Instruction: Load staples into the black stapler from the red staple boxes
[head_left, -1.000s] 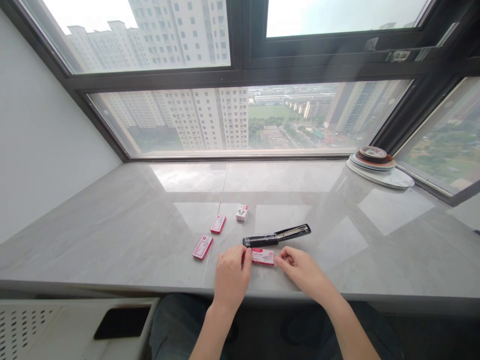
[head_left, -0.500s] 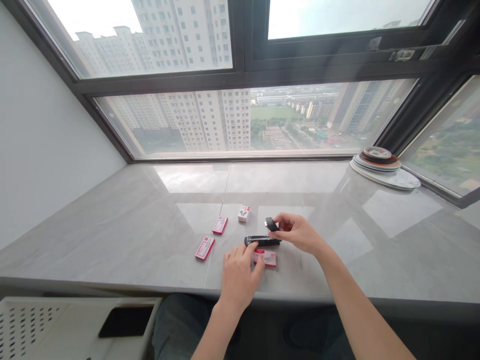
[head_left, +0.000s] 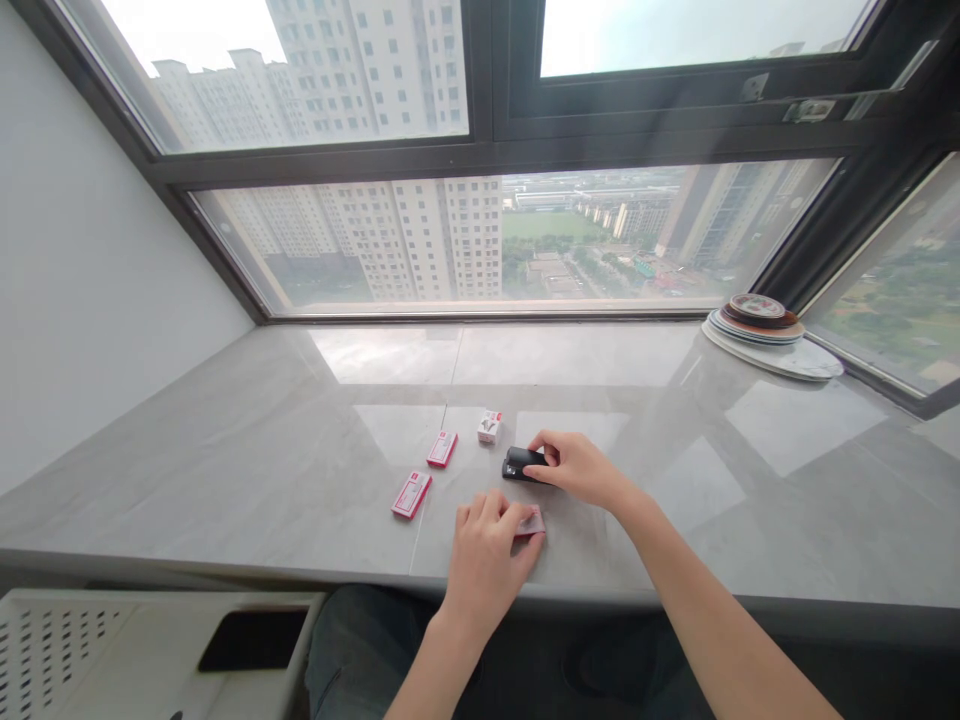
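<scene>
My right hand (head_left: 581, 468) is closed around a black stapler (head_left: 521, 463), whose top arm is down over its base. The stapler lies on the grey counter with its front end pointing left. Nearer to me, my left hand (head_left: 486, 548) grips a red-and-white staple box (head_left: 534, 524) between thumb and fingers, and they hide much of it. To the left lie two more flat staple boxes, one farther back (head_left: 442, 449) and one closer (head_left: 412, 495). Just beyond the stapler's front end stands a small white box (head_left: 490, 427) with a dark picture on it.
A stack of plates (head_left: 765, 335) sits at the counter's back right corner by the window. The counter's front edge (head_left: 360, 577) runs close to my forearms. Below it at left, a white perforated surface (head_left: 135, 650) holds a dark phone-like slab (head_left: 251, 641).
The stapler's raised top arm has come down and the stapler now looks closed in my right hand. My left hand has moved off the stapler onto the staple box nearest me.
</scene>
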